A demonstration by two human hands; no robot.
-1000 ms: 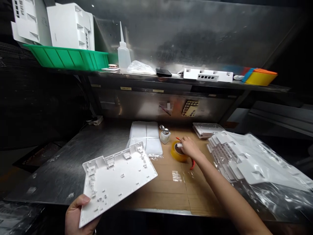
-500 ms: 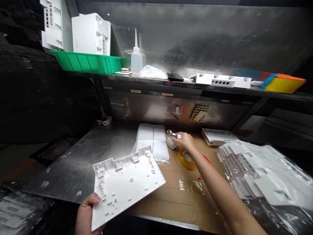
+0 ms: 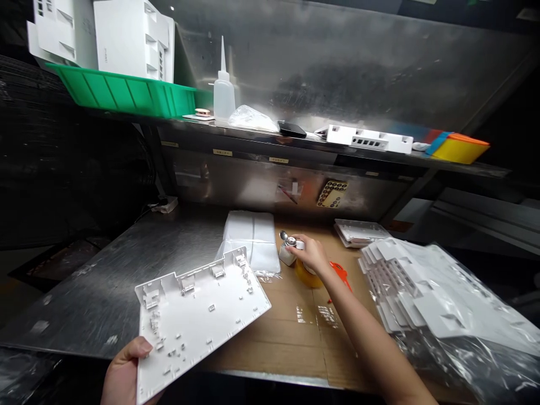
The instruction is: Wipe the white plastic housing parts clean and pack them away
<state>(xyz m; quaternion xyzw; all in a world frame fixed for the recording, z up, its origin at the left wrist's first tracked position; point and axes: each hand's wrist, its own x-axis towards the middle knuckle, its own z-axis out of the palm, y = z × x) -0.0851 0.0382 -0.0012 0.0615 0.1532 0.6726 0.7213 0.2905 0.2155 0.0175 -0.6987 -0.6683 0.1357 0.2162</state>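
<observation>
My left hand grips the lower left corner of a white plastic casing, its thumb on the inner face. The casing is tilted, with clips and posts showing. My right hand is closed on a small white piece, perhaps cloth, at the top of a small dispenser bottle. The bottle's round metal lid stands flipped up. Just below that hand lies a yellow tape roll, partly hidden by it. An orange-handled tool lies beyond my right forearm, partly covered.
A stack of clear plastic bags lies left of the bottle. Bagged white casings are piled at the right, near more casings. Overhead, a shelf carries a green basket and a squeeze bottle.
The whole view has shifted, moving the scene left. My right hand stays at the bottle with the white piece; my left hand keeps hold of the casing. More of the orange tool shows.
</observation>
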